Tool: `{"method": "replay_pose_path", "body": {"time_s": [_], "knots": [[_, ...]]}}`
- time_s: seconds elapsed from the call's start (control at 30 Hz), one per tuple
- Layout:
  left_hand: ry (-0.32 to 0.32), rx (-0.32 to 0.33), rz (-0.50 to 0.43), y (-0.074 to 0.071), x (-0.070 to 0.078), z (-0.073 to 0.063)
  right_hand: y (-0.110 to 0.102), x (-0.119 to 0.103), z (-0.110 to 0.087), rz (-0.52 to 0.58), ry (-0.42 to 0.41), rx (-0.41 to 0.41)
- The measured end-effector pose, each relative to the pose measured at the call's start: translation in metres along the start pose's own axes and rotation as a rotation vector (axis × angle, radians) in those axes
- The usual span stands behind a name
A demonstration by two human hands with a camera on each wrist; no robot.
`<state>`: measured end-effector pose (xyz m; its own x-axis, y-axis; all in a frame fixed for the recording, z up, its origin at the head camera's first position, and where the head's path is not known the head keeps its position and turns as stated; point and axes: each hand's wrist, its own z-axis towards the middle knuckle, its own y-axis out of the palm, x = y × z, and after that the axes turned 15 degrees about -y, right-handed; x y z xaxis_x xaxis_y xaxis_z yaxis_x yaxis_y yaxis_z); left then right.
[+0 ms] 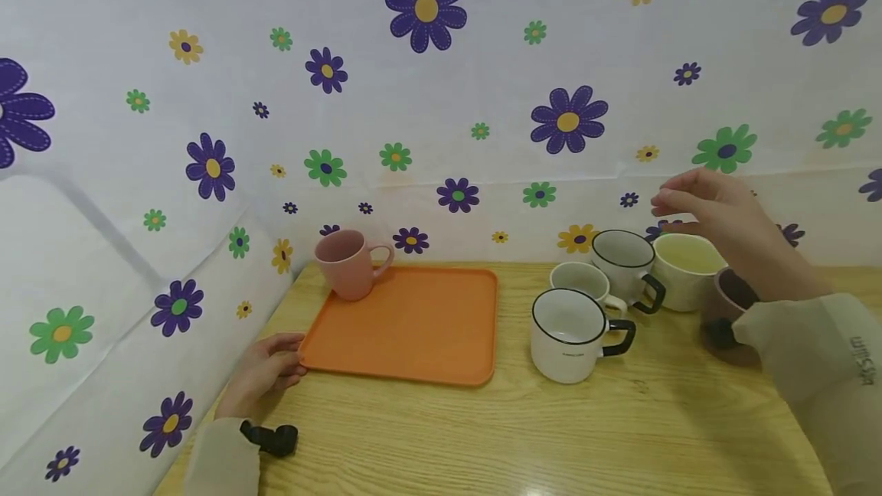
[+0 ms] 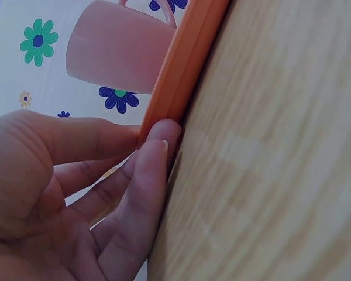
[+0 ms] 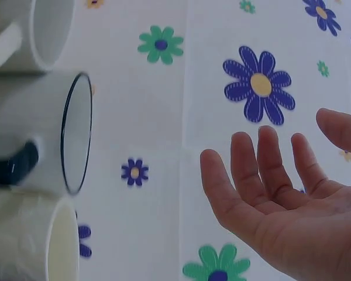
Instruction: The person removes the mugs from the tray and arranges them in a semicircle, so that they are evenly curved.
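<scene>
My left hand (image 1: 265,366) pinches the near left corner of an orange tray (image 1: 427,327). In the left wrist view, thumb and fingertips (image 2: 155,140) meet at the tray's rim. A pink mug (image 1: 344,262) stands on the tray's far left corner, its handle to the right. Above the mugs at the right, my right hand (image 1: 720,209) hangs in the air with loosely bent fingers and holds nothing. Below it are a pale yellow cup (image 1: 678,285) and a dark mug (image 1: 720,327), partly hidden by the sleeve.
Right of the tray stand a white mug with black rim and handle (image 1: 565,358), a small white cup (image 1: 579,278) and another black-rimmed mug (image 1: 623,259). All are on the wooden table (image 1: 413,435). A flower-patterned cloth (image 1: 482,83) hangs behind and at the left.
</scene>
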<state>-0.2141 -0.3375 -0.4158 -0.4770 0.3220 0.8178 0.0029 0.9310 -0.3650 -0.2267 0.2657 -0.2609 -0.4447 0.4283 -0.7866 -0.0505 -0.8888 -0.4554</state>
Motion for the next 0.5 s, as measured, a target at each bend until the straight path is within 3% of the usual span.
{"method": "replay_pose_path", "body": {"time_s": [0.5], "knots": [[0.018,0.003,0.013,-0.001,0.0,0.002,0.074,-0.036,0.047,0.158,0.018,-0.08]]}}
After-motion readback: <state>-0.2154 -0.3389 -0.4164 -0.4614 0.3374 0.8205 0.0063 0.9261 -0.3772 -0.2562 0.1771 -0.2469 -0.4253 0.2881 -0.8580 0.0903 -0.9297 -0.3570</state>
